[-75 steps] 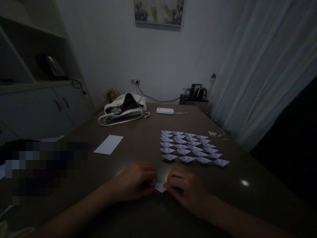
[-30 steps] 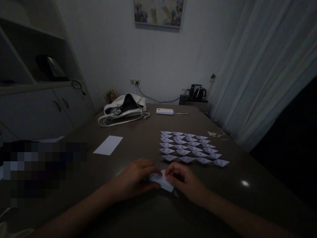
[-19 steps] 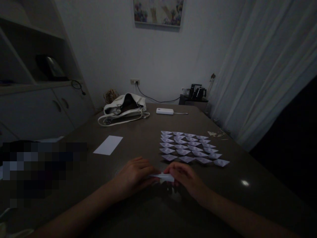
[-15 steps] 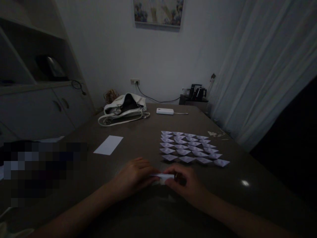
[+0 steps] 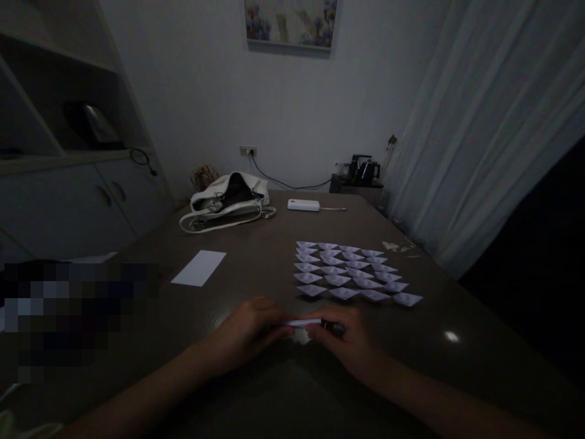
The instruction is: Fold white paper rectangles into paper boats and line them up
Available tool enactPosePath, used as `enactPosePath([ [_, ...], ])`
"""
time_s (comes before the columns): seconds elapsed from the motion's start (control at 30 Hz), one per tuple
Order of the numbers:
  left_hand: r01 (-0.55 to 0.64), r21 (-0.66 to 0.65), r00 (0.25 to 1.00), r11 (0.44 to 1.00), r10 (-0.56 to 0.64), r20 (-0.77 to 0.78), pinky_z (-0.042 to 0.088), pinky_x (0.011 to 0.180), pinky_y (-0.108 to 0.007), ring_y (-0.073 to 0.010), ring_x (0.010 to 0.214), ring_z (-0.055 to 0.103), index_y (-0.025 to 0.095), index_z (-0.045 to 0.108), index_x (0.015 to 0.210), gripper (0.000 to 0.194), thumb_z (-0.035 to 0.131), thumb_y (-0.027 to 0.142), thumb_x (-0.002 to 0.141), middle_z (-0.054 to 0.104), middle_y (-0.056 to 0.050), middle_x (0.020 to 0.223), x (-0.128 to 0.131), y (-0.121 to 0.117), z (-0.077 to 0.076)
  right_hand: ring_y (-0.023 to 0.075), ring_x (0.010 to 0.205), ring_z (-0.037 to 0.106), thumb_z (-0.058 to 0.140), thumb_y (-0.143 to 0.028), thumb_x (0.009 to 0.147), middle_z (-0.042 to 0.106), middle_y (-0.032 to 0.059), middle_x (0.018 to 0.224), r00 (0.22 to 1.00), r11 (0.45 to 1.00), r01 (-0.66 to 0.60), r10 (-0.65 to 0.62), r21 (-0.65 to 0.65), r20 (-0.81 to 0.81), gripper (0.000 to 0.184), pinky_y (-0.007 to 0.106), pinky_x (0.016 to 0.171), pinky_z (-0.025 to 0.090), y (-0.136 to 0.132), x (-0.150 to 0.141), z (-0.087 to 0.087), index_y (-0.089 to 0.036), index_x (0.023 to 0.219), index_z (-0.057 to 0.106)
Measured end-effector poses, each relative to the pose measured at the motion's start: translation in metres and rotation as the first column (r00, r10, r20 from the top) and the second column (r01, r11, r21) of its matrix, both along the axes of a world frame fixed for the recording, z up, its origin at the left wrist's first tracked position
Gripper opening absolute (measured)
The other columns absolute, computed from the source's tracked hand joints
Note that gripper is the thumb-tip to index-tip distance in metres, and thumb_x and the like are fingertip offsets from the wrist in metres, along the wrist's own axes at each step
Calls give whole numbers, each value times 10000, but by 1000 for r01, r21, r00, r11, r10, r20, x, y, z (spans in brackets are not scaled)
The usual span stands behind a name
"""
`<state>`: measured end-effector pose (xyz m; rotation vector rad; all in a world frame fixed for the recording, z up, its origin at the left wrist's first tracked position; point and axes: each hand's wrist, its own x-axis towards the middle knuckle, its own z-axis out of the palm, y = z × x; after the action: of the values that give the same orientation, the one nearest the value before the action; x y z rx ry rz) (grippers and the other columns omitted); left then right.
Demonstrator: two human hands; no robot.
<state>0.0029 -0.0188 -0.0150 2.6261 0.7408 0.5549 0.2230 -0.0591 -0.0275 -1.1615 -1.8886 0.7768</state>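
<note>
A small piece of folded white paper (image 5: pixel 304 323) is pinched between my two hands, just above the dark table. My left hand (image 5: pixel 253 326) grips its left end with thumb and fingers. On the right end, my right hand (image 5: pixel 342 332) closes in the same way. Fingers cover much of the paper, so its full shape is hidden. Beyond my right hand, folded white paper boats (image 5: pixel 345 294) stand in several neat rows. A flat white sheet of paper (image 5: pixel 200 268) lies to the left, past my left hand.
A white handbag (image 5: pixel 228 201) lies at the far left of the table (image 5: pixel 256 256), its strap in front. A white power bank (image 5: pixel 303 205) with a short cable sits at the far middle. Small paper scraps (image 5: pixel 398 247) lie near the right edge. A blurred patch covers the left side.
The folded paper has tipped, so it now shows a thinner edge between my fingers. Both hands keep their hold in nearly the same place.
</note>
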Motion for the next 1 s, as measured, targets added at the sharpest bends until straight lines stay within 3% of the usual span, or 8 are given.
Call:
enactPosePath([
  [0.23,-31,-178,999,984,37,34,411,660,-248,-166,738,601,163,681,969,261,468,309,937,694,-53,800,4,-5,2,167,671,609,610,-284,841,707,40,744,1000,999,1,-2,-36,-17,172,256,592,417,1,-1,-2,-192,893,746],
  [0.53,-62,-477,994,877,99,52,408,579,-185,-126,614,597,118,707,849,362,438,341,943,675,-33,661,10,-4,5,131,587,572,587,-317,845,648,23,627,992,974,-43,15,-222,-126,233,220,537,396,3,-6,1,-143,740,701],
  [1.0,-47,-576,988,816,121,91,369,523,-157,-95,551,534,112,714,843,391,462,400,925,649,-17,599,11,-6,3,106,540,533,574,-384,847,601,10,596,983,955,-80,27,-287,-182,302,203,505,388,5,-4,-6,-137,695,658],
])
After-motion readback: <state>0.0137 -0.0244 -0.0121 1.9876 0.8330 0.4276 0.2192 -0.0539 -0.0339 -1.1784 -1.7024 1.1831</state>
